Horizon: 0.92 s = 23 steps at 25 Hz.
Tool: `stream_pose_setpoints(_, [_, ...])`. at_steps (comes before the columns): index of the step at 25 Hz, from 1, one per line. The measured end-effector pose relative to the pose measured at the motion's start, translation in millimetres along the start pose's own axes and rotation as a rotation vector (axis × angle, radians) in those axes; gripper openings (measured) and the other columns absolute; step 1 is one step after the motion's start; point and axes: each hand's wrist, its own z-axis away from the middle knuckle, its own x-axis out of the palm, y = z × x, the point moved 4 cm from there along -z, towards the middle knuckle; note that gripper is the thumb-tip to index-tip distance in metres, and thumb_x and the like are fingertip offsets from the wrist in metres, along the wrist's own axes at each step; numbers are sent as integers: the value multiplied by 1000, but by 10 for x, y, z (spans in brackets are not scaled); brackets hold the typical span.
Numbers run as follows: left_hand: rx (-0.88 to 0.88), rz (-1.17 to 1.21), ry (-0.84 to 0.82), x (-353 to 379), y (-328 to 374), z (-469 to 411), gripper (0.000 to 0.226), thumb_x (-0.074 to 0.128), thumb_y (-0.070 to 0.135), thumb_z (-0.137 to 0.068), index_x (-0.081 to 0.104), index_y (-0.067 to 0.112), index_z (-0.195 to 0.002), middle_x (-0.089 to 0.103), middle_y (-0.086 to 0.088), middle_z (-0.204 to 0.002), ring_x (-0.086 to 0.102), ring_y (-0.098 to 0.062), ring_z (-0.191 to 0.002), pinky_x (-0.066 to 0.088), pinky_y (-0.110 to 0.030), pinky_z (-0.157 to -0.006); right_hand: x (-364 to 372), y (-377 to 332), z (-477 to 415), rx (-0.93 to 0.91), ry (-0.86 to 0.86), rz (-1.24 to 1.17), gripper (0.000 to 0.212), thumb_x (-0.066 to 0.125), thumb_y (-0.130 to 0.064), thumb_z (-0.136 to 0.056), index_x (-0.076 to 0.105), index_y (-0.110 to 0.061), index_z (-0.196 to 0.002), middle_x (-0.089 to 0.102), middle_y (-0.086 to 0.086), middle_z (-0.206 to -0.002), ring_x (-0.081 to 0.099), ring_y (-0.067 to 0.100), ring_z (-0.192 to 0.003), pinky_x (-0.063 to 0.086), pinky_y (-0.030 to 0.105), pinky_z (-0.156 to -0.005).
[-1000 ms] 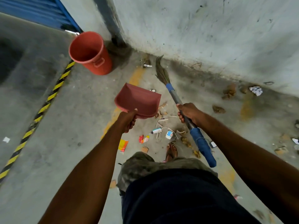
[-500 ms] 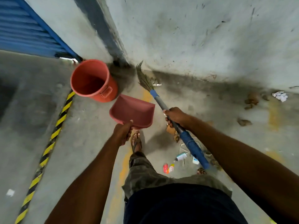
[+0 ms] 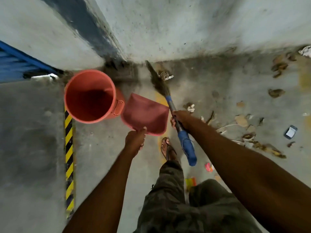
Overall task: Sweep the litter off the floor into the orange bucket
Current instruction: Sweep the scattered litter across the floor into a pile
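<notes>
Left hand (image 3: 135, 140): fingers curled round the handle of the dustpan (image 3: 146, 115), which extends ahead of it. No load can be made out in the pan (the frame is blurred).

Right hand (image 3: 180, 119): closed round the shaft of the broom (image 3: 170, 102), just right of the pan. The broom's long axis runs from the near right to the far left, with the bristles forward near the wall (image 3: 185, 31).

Litter (image 3: 249, 137): scattered on the floor (image 3: 104, 157), right of the right hand and well clear of the pan.

Orange bucket (image 3: 75, 98): upright, mouth open, ahead and left of the left hand. The pan's far corner is just beside its side handle. The left hand is nearer, so tipping would call for a short leftward carry.
</notes>
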Motion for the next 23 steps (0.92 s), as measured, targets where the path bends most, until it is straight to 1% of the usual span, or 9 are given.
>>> stream_pose_setpoints(2, [13, -47, -59, -57, -40, -77, 42, 69, 45, -95, 62, 10, -75, 52, 0, -52, 44, -12, -38, 32, -21, -42, 3, 309, 152, 8, 127, -122, 24, 45, -15, -103, 50, -11, -79, 51, 10, -67, 49, 19, -49, 43, 28, -45])
stream_pose_setpoints(6, [66, -138, -63, -265, -157, -128, 40, 69, 43, -96, 63, 9, -76, 55, -1, -52, 47, -15, -40, 36, -23, -45, 167, 921, 529, -122, 311, -59, 24, 49, -34, -97, 53, -14, -83, 60, 13, -77, 57, 25, -62, 52, 41, -63])
stream_pose_setpoints(8, [128, -167, -37, -463, -159, -158, 45, 67, 50, -94, 65, 7, -78, 58, -2, -55, 51, -20, -45, 41, -30, -52, 312, 1021, 695, -234, 339, -97, 25, 52, -32, -101, 54, -13, -86, 60, 12, -68, 56, 25, -52, 49, 38, -56])
stream_pose_setpoints(10, [159, -187, 16, -747, -222, -246, 61, 64, 63, -84, 69, 2, -83, 64, -9, -61, 58, -30, -52, 48, -38, -58, 612, 1008, 834, -296, 229, -2, 20, 52, -27, -105, 56, -15, -89, 57, 9, -67, 53, 22, -48, 46, 35, -52])
stream_pose_setpoints(12, [166, -232, 88, -1039, -291, -431, 82, 57, 77, -71, 73, 0, -94, 73, -21, -78, 70, -43, -70, 58, -49, -67, 893, 871, 874, -306, 87, 143, 14, 53, -25, -105, 59, -13, -99, 56, 9, -71, 52, 20, -48, 45, 31, -48])
stream_pose_setpoints(15, [146, -284, 181, -1500, -426, -847, 96, 52, 85, -64, 72, 1, -107, 75, -25, -101, 73, -46, -91, 62, -57, -79, 1276, 423, 551, -308, -12, 422, 16, 55, -25, -105, 59, -10, -112, 56, 9, -73, 52, 19, -48, 43, 25, -41])
stream_pose_setpoints(18, [179, -263, 207, -1777, -352, -1141, 98, 56, 86, -65, 68, -2, -107, 71, -32, -100, 71, -50, -83, 61, -60, -71, 1581, 21, -36, -255, 40, 451, 24, 53, -21, -105, 58, 2, -104, 58, 11, -68, 54, 24, -49, 46, 32, -47])
stream_pose_setpoints(20, [202, -230, 163, -1796, -215, -1177, 98, 58, 84, -65, 68, -4, -106, 68, -35, -98, 69, -52, -76, 58, -60, -65, 1756, 33, -330, -198, 179, 260, 23, 53, -18, -103, 56, 4, -97, 60, 14, -66, 57, 26, -50, 48, 33, -49])
stream_pose_setpoints(23, [197, -217, 92, -1743, 7, -1082, 88, 60, 75, -70, 69, -3, -109, 71, -31, -99, 65, -39, -56, 50, -38, -47, 2002, 333, -281, -186, 401, 14, 19, 50, -23, -101, 55, -5, -102, 64, 16, -85, 63, 30, -62, 55, 37, -52])
